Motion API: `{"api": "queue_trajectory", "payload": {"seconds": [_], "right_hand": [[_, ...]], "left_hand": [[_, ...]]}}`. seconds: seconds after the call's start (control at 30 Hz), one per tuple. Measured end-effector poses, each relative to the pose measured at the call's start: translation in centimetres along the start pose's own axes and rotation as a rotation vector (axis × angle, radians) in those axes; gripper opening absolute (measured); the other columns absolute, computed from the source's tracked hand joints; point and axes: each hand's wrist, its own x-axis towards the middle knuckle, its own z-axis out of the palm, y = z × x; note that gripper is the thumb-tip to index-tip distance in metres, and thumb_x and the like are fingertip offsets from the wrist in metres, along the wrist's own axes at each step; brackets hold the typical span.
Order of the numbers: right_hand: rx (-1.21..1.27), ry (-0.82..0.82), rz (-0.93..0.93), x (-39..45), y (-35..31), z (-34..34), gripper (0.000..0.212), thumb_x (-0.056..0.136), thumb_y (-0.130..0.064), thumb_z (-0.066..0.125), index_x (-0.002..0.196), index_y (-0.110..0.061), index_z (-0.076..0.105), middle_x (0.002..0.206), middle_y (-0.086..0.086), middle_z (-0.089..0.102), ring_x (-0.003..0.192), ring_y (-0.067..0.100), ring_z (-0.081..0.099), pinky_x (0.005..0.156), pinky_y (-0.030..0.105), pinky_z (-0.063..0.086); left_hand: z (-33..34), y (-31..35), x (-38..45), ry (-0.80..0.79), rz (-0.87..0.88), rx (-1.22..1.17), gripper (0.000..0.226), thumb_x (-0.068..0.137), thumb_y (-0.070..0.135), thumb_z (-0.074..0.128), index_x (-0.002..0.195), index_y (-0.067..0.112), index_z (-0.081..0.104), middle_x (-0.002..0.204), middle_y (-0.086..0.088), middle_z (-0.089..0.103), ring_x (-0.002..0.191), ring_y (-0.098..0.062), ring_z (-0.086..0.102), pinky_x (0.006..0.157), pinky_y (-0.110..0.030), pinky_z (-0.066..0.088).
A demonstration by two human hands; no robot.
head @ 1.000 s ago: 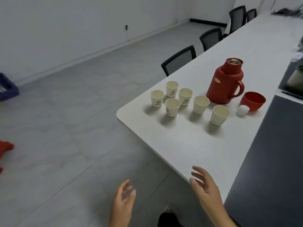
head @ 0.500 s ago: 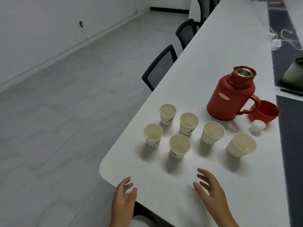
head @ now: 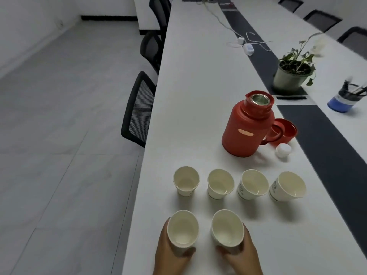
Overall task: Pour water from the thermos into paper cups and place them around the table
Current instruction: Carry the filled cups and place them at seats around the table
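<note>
A red thermos (head: 245, 128) stands uncapped on the long white table (head: 194, 80), its red lid (head: 286, 130) and white stopper (head: 283, 150) beside it on the right. Several paper cups stand in front of it: a far row from the left cup (head: 186, 180) to the right cup (head: 289, 187), and two near ones. My left hand (head: 168, 255) grips the near left cup (head: 182, 229). My right hand (head: 241, 257) grips the near right cup (head: 227, 228). Both cups look upright on the table.
Black mesh chairs (head: 139, 110) line the table's left edge. A dark strip (head: 321, 139) runs down the table's middle, with a potted plant (head: 294, 70), a blue pen holder (head: 343, 99) and white chargers with cables (head: 246, 45) further back.
I have come up to the table end and the view has swung along it. Both hands, open and empty before, now grip the two nearest cups.
</note>
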Motion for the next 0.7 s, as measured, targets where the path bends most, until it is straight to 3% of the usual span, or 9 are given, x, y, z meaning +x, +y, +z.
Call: {"api": "queue_trajectory", "payload": {"seconds": [0.1,0.17,0.23,0.3,0.43,0.57,0.63,0.7], "right_hand": [[0.025,0.026,-0.011,0.8,-0.3,0.8,0.077,0.037,0.000,0.082,0.100,-0.032,0.053,0.096,-0.023,0.061,0.090,-0.004,0.056,0.068,-0.008,0.033],[0.023,0.029,-0.021,1.3,-0.4,1.2,0.077,0.037,0.005,0.082,0.100,-0.028,0.053,0.098,-0.018,0.060,0.090,0.002,0.058,0.069,-0.007,0.034],[0.022,0.063,-0.029,1.6,-0.9,1.4,0.073,0.040,0.014,0.080,0.087,-0.034,0.053,0.084,-0.018,0.064,0.081,-0.003,0.060,0.066,-0.004,0.037],[0.045,0.072,-0.012,1.4,-1.3,1.5,0.075,0.043,0.011,0.081,0.088,-0.038,0.047,0.090,-0.021,0.058,0.082,-0.007,0.055,0.066,-0.002,0.038],[0.031,0.100,-0.020,0.1,-1.7,0.9,0.077,0.043,0.010,0.081,0.090,-0.038,0.045,0.092,-0.021,0.056,0.082,-0.011,0.057,0.065,-0.006,0.035],[0.064,0.190,-0.061,-2.3,-2.4,-1.2,0.084,0.037,0.013,0.083,0.094,-0.037,0.046,0.089,-0.018,0.061,0.080,-0.027,0.051,0.068,-0.007,0.034],[0.102,0.269,-0.077,-3.9,-2.6,-2.6,0.082,0.034,0.012,0.084,0.092,-0.036,0.052,0.086,-0.024,0.067,0.081,-0.026,0.052,0.070,-0.007,0.035],[0.151,0.386,-0.035,-6.0,-2.3,-4.1,0.084,0.033,0.020,0.081,0.092,-0.033,0.054,0.083,-0.028,0.067,0.080,-0.024,0.054,0.070,-0.006,0.036]], "left_hand": [[0.5,0.3,1.7,-0.009,0.028,-0.068,0.069,0.028,0.023,0.074,0.095,0.019,0.057,0.087,0.005,0.069,0.083,0.018,0.058,0.072,0.003,0.040],[0.7,0.4,1.9,0.015,0.033,-0.092,0.069,0.026,0.032,0.071,0.092,0.026,0.054,0.078,0.008,0.068,0.080,0.020,0.057,0.069,0.005,0.038],[0.7,0.5,1.7,0.048,0.010,-0.076,0.070,0.024,0.030,0.073,0.089,0.033,0.048,0.083,0.015,0.061,0.078,0.014,0.058,0.065,0.007,0.035],[0.7,0.7,1.5,0.060,-0.004,-0.041,0.070,0.026,0.023,0.074,0.087,0.037,0.044,0.090,0.021,0.053,0.080,0.011,0.052,0.062,0.008,0.032],[-0.1,1.1,0.7,0.027,0.026,0.004,0.062,0.030,0.010,0.073,0.082,0.035,0.050,0.068,0.018,0.064,0.072,0.013,0.060,0.062,0.008,0.035],[-0.4,2.6,0.0,-0.041,0.137,0.000,0.065,0.025,0.022,0.075,0.086,0.035,0.059,0.071,0.013,0.069,0.079,-0.001,0.065,0.065,0.005,0.039],[0.3,4.1,-0.1,-0.123,0.255,0.033,0.063,0.028,0.016,0.075,0.083,0.046,0.068,0.078,0.027,0.069,0.076,0.007,0.066,0.065,0.005,0.040],[1.3,5.4,-0.4,-0.225,0.306,0.002,0.081,0.028,0.015,0.075,0.090,0.063,0.059,0.079,0.039,0.064,0.075,0.017,0.061,0.064,0.005,0.041]]}}
